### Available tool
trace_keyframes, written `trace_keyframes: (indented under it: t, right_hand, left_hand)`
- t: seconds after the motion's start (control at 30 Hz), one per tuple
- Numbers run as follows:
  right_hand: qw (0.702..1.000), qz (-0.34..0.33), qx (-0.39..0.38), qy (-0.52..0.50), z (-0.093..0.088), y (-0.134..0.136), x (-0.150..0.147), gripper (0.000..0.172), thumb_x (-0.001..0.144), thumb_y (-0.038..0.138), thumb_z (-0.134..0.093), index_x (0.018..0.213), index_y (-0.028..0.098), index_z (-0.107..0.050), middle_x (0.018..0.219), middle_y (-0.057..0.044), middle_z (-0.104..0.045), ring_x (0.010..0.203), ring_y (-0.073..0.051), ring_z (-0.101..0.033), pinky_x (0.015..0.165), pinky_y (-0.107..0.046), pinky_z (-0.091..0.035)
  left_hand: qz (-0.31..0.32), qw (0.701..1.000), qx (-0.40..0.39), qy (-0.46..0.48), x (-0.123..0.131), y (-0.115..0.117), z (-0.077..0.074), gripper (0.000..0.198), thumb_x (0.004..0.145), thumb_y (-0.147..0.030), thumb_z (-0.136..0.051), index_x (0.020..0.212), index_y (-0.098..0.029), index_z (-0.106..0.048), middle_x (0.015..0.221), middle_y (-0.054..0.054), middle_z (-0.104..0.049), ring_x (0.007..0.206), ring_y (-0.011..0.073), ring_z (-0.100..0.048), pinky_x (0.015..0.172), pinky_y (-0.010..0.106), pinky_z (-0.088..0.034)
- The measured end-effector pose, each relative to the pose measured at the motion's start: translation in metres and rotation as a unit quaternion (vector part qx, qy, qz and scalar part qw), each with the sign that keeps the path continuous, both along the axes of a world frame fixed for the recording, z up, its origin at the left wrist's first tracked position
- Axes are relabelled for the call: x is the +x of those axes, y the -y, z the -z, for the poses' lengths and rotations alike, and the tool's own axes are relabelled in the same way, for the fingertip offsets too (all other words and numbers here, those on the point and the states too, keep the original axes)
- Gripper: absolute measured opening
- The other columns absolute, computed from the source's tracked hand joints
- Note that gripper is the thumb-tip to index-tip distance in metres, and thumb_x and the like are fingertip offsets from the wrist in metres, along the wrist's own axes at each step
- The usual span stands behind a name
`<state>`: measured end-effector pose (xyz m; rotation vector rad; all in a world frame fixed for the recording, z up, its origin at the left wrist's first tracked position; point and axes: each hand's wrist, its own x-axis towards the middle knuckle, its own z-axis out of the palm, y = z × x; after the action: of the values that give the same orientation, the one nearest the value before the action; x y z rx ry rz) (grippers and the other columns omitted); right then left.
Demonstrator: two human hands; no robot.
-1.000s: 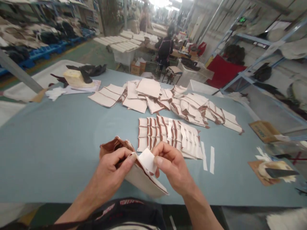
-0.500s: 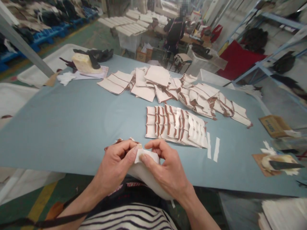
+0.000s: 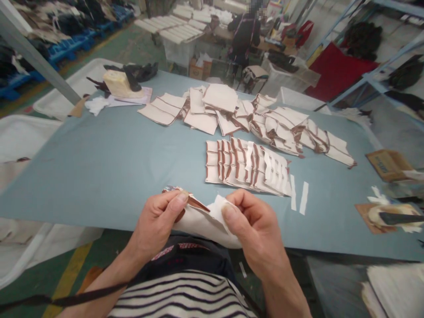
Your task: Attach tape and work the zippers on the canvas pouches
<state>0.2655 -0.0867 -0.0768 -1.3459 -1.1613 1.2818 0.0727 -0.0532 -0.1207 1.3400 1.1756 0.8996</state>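
Over the near edge of the blue-grey table (image 3: 99,168), my left hand (image 3: 159,223) is closed on a cream fabric piece with brown trim (image 3: 198,223), thumb on its top edge. My right hand (image 3: 255,229) pinches a small white strip (image 3: 218,207) stuck at that piece's upper edge. Just beyond my hands lies a neat overlapping row of cream-and-brown pieces (image 3: 247,168) with white strips on them. Two loose white strips (image 3: 298,198) lie to the right of the row.
A loose spread of cream pieces (image 3: 265,119) covers the table's far side. A pale block with dark scraps (image 3: 121,84) sits far left, a cardboard box (image 3: 387,163) and a brush on card (image 3: 391,216) at the right. A seated person (image 3: 243,31) works behind the table.
My hands drew toward my body with the fabric piece. The right fingers pressed the white strip onto the piece, then pulled to the right, still pinching it. The view tilted downward.
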Motion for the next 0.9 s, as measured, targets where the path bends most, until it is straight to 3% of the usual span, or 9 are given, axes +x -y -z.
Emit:
trace_keyframes:
  t: [0.13,0.43,0.67,0.9]
  right_hand:
    - [0.999,0.011,-0.015,0.040,-0.002,0.004,-0.009,0.029,0.096,0.043,-0.074,0.079,0.021,-0.064,0.064,0.005,-0.057,0.054,-0.009,-0.044,0.050,-0.022,-0.034]
    - [0.998,-0.002,-0.013,0.066,0.011,-0.002,-0.028,0.027,0.094,0.043,-0.069,0.079,0.021,-0.067,0.064,0.004,-0.063,0.054,-0.011,-0.049,0.052,-0.024,-0.038]
    - [0.989,0.029,-0.010,0.142,0.021,-0.010,-0.030,0.027,0.092,0.045,-0.065,0.078,0.022,-0.065,0.063,0.004,-0.064,0.055,-0.012,-0.052,0.055,-0.026,-0.037]
    - [0.987,0.021,-0.019,0.157,0.025,-0.016,-0.026,0.026,0.092,0.044,-0.063,0.076,0.024,-0.058,0.060,0.005,-0.061,0.052,-0.012,-0.050,0.052,-0.026,-0.035]
  left_hand:
    - [-0.008,1.000,0.013,-0.007,0.002,0.003,-0.003,0.049,0.104,-0.045,-0.054,0.062,-0.021,-0.053,0.060,-0.006,-0.034,0.055,0.0130,-0.031,0.054,0.029,-0.031]
    - [-0.055,0.996,0.054,-0.046,0.010,0.005,-0.012,0.048,0.101,-0.042,-0.056,0.058,-0.024,-0.044,0.057,-0.004,-0.037,0.055,0.0158,-0.034,0.053,0.031,-0.031]
    - [-0.056,0.995,0.052,-0.059,0.012,0.006,-0.006,0.043,0.100,-0.041,-0.055,0.062,-0.024,-0.050,0.057,-0.004,-0.039,0.054,0.0153,-0.034,0.054,0.031,-0.033]
    - [-0.053,0.995,0.062,-0.066,0.011,0.001,-0.003,0.048,0.101,-0.038,-0.051,0.056,-0.025,-0.041,0.056,-0.005,-0.036,0.054,0.0149,-0.035,0.057,0.032,-0.034]
